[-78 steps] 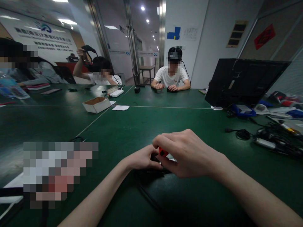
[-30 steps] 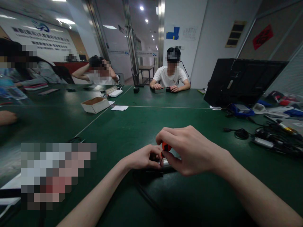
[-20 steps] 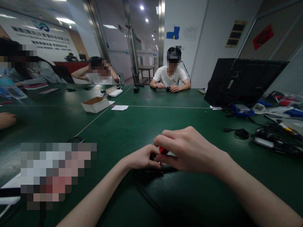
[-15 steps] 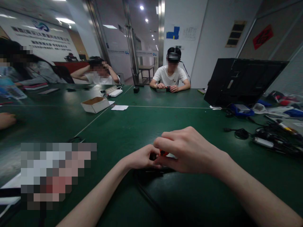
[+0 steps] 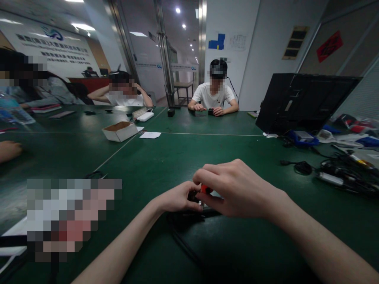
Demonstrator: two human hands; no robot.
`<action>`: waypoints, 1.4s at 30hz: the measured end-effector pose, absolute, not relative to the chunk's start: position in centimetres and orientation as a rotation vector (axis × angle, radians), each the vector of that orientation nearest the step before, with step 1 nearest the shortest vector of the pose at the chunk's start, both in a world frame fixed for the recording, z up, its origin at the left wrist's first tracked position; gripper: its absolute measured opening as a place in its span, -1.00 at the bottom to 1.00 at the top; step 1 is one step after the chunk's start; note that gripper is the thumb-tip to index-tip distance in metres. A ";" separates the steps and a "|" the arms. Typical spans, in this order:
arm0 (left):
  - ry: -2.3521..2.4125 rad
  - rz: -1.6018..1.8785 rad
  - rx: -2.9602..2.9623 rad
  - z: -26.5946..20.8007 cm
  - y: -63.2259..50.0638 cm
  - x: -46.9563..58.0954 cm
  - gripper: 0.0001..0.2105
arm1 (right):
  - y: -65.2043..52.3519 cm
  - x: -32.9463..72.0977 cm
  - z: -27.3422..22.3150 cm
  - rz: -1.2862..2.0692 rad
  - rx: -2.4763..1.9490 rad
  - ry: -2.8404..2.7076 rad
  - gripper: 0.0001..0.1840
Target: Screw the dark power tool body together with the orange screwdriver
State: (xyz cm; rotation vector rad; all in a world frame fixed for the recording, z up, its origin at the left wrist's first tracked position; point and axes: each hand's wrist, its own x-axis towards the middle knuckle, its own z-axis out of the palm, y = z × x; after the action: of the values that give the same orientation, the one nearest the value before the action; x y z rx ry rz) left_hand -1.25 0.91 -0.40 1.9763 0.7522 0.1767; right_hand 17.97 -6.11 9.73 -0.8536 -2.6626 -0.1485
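Over the near middle of the green table, my two hands meet. My right hand (image 5: 229,187) is closed, thumb and fingers pinching a small orange-red piece (image 5: 206,189) that looks like a tool's handle; most of it is hidden by the fingers. Touching or nearly touching it from the left, my left hand (image 5: 180,196) is curled around something small and dark, whose kind I cannot make out. A bit of shiny metal (image 5: 201,204) shows between the hands. Just beneath them on the table lies a black, strap-like thing (image 5: 210,213), with a dark cable running toward me.
A white open box (image 5: 120,132) and paper (image 5: 150,135) lie beyond my hands. At right stand a black monitor (image 5: 304,104) and tangled cables (image 5: 340,173). A blurred-out item (image 5: 71,217) is at left. A person (image 5: 214,92) sits opposite; others sit left.
My right hand's fingers have shifted slightly, and more of the orange-red piece and the metal shows. Opposite, the person's hand has moved slightly left. My left hand stays nearly in place.
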 end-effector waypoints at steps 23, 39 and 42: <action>0.757 0.162 1.999 -0.1 0.9 -1.2 -0.80 | -6.2 18.0 9.9 -0.083 -0.870 -2.667 -0.84; 0.752 0.169 2.000 -0.2 0.9 -1.2 -0.75 | -6.4 18.0 9.9 -0.037 -0.890 -2.645 -0.79; 0.758 0.167 1.964 -0.1 0.7 -1.1 -0.77 | -6.1 18.0 9.7 -0.159 -0.888 -2.642 -0.84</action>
State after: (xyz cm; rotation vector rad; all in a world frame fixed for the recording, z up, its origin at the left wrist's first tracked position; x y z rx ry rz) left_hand -1.11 0.75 -0.10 1.9637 0.7582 0.1666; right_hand 17.98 -6.07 9.71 -0.8879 -2.6424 -0.1586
